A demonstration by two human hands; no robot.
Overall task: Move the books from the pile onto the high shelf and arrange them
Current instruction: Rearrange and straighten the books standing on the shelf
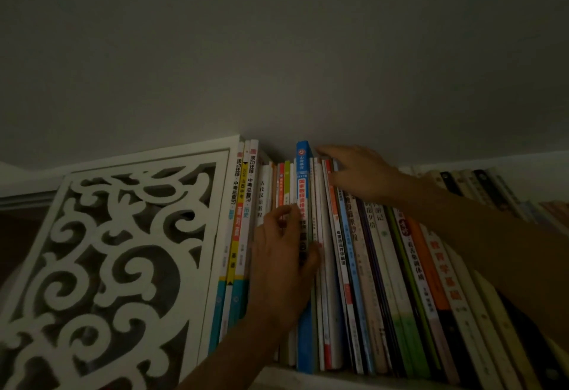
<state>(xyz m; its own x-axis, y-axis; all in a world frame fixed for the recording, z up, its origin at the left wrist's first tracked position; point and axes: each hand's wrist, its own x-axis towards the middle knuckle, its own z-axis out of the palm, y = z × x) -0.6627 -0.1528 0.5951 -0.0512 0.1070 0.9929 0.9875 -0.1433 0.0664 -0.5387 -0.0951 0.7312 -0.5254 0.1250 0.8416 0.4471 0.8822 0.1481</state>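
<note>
Left hand [284,262] grips the blue book [304,180]; right hand [358,171] rests on neighbouring tops.

Books [363,266] stand packed spine to spine along the high shelf [308,379], leaving no visible gap between them, while a tall blue book [304,235] juts above its neighbours near the ceiling [277,51]. A white carved fretwork panel [117,251] closes the row off at the left. Open room lies only above the shorter books' tops and in front of the spines, where the left hand [283,260] and right hand [360,174] reach in.
</note>
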